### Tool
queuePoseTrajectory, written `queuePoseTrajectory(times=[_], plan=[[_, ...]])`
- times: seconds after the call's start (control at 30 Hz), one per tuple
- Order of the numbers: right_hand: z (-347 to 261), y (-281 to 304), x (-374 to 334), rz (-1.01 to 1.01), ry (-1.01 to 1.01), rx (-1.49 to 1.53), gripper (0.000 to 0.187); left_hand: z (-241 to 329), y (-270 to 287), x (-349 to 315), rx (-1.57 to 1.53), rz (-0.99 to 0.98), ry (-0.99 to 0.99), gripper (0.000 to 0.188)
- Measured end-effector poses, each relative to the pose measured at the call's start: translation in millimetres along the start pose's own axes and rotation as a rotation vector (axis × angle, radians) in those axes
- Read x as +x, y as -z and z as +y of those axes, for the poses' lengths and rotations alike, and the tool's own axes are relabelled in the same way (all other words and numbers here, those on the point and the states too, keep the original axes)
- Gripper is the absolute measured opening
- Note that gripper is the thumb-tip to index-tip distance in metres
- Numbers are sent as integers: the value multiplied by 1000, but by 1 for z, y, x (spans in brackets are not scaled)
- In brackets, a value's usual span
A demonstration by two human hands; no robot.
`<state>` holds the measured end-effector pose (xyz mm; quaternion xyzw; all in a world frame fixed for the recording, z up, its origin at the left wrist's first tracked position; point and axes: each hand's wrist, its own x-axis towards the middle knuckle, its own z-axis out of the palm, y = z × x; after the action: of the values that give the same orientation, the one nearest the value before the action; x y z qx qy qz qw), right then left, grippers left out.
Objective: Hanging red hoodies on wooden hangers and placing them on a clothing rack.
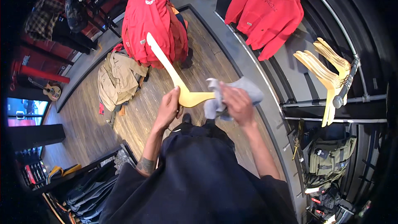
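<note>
A pale wooden clothes hanger (176, 76) is held out in front of me, one arm slanting up to the far left and the other pointing right. My left hand (168, 108) grips it near its middle, fingers closed around the wood. In my right hand (238, 104) is a grey cloth (248, 86), bunched around the hanger's right arm and covering that end. The fingers of this hand are partly hidden by the cloth. The hanger's hook does not show clearly.
Red garments (153, 25) are heaped ahead; a beige jacket (118, 76) lies left on the wood floor (203, 54). At right, a red hoodie (269, 8) and several wooden hangers (327, 68) hang near a metal rail (331, 4). Below them is a green backpack (331, 157).
</note>
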<state>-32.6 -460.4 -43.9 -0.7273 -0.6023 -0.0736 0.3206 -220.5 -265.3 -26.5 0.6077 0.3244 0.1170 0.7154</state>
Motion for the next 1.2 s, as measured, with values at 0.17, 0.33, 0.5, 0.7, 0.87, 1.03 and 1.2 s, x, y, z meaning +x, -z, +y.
queuePoseTrajectory(times=[0.17, 0.33, 0.5, 0.7, 0.87, 1.03, 1.2], plan=[[10, 10, -7, 15, -99, -77, 38, 9, -2, 1, -40, -32, -39, 45], [-36, -23, 19, -26, 67, 29, 37, 6, -30, 5, -12, -137, -26, 42], [-20, -4, 7, -15, 82, 21, 35, 9, -14, 0, -102, -93, 9, 43], [3, 23, -10, 19, -122, -121, 24, 14, -11, -10, -50, -59, -37, 44], [-50, -12, 11, 45, 1, 24, 28, 12, -46, -8, 9, -104, -28, 38], [-32, 7, -8, 28, 23, -44, 30, 15, -28, -14, -69, -67, 102, 45], [2, 22, -29, 110, -185, -156, 25, 12, -18, -14, -68, -35, 53, 46]])
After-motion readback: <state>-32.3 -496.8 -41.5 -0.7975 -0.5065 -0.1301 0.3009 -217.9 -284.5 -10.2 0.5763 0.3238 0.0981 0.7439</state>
